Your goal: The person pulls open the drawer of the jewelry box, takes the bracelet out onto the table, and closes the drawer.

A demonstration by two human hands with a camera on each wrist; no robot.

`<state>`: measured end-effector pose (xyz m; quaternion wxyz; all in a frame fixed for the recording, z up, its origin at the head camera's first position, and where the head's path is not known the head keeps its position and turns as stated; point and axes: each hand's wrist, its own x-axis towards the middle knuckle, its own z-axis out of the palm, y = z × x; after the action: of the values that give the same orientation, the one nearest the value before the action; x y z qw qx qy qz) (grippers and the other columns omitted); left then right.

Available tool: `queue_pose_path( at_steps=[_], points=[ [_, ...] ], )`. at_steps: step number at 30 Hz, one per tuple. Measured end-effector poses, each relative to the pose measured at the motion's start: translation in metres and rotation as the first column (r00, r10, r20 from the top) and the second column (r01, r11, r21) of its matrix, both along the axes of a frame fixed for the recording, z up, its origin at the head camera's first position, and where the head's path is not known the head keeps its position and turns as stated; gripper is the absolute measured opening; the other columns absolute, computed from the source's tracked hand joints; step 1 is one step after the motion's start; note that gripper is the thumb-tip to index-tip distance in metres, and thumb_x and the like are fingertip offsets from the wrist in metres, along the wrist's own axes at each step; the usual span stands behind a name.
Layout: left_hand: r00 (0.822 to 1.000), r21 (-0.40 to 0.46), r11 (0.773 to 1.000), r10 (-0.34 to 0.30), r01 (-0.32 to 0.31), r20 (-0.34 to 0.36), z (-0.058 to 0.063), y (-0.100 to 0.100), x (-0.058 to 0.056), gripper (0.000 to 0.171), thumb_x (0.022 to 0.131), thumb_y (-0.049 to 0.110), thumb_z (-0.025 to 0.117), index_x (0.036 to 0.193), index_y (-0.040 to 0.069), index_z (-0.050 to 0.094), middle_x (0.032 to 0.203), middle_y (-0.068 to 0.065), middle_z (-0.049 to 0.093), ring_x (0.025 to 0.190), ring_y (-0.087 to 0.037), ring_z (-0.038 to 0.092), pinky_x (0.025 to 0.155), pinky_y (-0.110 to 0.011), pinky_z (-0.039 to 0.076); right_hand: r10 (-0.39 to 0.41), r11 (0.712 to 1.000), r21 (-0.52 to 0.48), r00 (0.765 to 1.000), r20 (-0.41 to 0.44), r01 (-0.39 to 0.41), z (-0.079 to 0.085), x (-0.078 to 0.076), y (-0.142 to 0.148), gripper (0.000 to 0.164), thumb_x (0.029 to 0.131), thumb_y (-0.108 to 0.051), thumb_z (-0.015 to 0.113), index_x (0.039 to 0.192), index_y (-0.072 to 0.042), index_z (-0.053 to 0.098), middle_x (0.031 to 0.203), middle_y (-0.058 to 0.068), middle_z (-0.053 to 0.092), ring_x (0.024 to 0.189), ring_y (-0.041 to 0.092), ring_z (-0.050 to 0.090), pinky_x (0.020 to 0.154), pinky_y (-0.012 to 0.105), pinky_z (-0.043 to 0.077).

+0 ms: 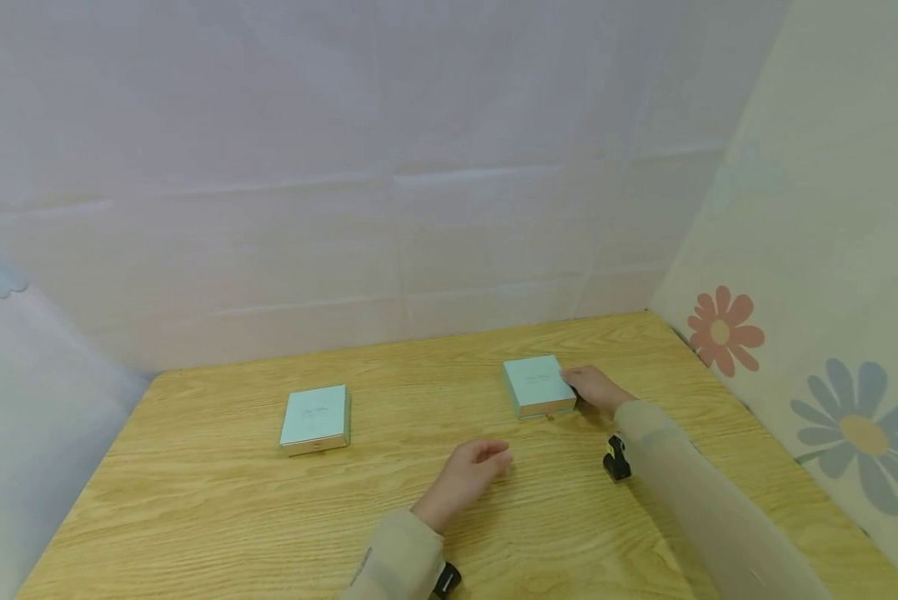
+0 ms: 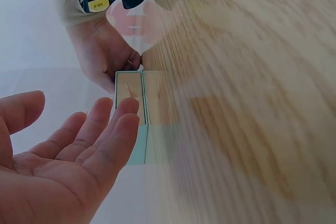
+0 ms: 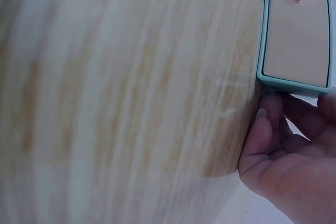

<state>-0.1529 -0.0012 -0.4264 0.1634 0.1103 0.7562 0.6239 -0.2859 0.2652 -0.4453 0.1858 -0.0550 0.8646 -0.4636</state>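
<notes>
On the right part of the table stands a pale mint drawer box [image 1: 540, 380] with a peach front and a small ribbon tab. My right hand [image 1: 594, 388] grips its right side, thumb at the top edge and curled fingers low against the side, as the right wrist view shows. The box front [image 3: 296, 40] faces me, with its drawer in. My left hand [image 1: 467, 472] hovers over the table in front of that box, fingers loosely bent and holding nothing. In the left wrist view, its palm is turned up. A second mint drawer box [image 1: 316, 417] lies to the left.
The wooden table [image 1: 216, 492] ends at a pale curtain [image 1: 388, 250] behind. A flowered cloth [image 1: 809, 333] hangs along the right side. Black straps with small devices are on both wrists.
</notes>
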Motion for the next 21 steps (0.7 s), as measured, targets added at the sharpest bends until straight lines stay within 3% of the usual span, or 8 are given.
queue_pose_path(
  at_steps=[7, 15, 21],
  points=[
    [0.999, 0.008, 1.0, 0.026, -0.026, 0.024, -0.001, 0.009, -0.002, 0.037, 0.099, 0.017, 0.057, 0.125, -0.008, 0.058, 0.111, -0.015, 0.067, 0.099, -0.031, 0.064, 0.086, -0.044, 0.052, -0.003, 1.0, 0.0, 1.0, -0.021, 0.003, 0.0, 0.0, 0.001, 0.047, 0.109, -0.02, 0.028, 0.131, 0.017, 0.048, 0.131, 0.032, 0.049, 0.124, 0.043, 0.045, 0.101, 0.051, 0.04],
    [0.997, 0.059, 0.998, 0.025, -0.03, 0.069, -0.002, 0.014, -0.003, 0.036, 0.1, 0.016, 0.056, 0.125, -0.011, 0.057, 0.112, -0.017, 0.065, 0.102, -0.036, 0.063, 0.088, -0.049, 0.051, 0.009, 1.0, 0.013, 1.0, -0.014, -0.009, 0.001, 0.002, -0.002, 0.05, 0.109, -0.019, 0.028, 0.14, 0.021, 0.032, 0.145, 0.038, 0.031, 0.135, 0.05, 0.028, 0.109, 0.055, 0.03],
    [0.994, 0.065, 0.997, 0.033, -0.04, 0.101, -0.003, 0.02, -0.004, 0.036, 0.101, 0.016, 0.055, 0.126, -0.01, 0.057, 0.112, -0.015, 0.066, 0.104, -0.035, 0.063, 0.083, -0.046, 0.052, -0.004, 1.0, 0.016, 1.0, -0.011, 0.004, 0.0, 0.001, -0.001, 0.05, 0.109, -0.02, 0.028, 0.139, 0.02, 0.035, 0.143, 0.037, 0.034, 0.135, 0.048, 0.031, 0.109, 0.055, 0.031]
  ],
)
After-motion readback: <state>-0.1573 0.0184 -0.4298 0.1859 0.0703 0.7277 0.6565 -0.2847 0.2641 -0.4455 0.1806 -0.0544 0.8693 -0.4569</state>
